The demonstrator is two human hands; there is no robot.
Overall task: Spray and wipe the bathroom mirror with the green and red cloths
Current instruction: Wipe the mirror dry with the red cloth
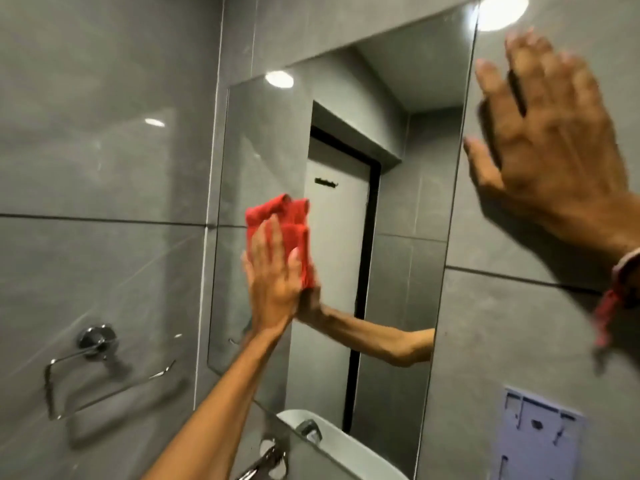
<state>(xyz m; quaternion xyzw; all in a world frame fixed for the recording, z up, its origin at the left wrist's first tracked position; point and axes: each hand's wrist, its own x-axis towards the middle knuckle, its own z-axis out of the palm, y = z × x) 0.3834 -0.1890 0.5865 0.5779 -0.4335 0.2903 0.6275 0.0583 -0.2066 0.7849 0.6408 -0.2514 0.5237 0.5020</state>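
Note:
The tall mirror (415, 150) hangs on the grey tiled wall, seen at a slant. My left hand (273, 275) presses a crumpled red cloth (291, 223) flat against the glass near the mirror's left side, about mid height. Its reflection and my forearm's show just to the right. My right hand (547, 140) rests spread and flat on the wall tile right of the mirror's edge, holding nothing. A red thread band is around that wrist. No green cloth or spray bottle is in view.
A chrome towel ring (93, 372) is fixed to the wall at the lower left. A chrome tap (270, 459) sits at the bottom, with the white basin reflected (332, 441) beside it. A pale blue plate (540, 434) is on the wall at the lower right.

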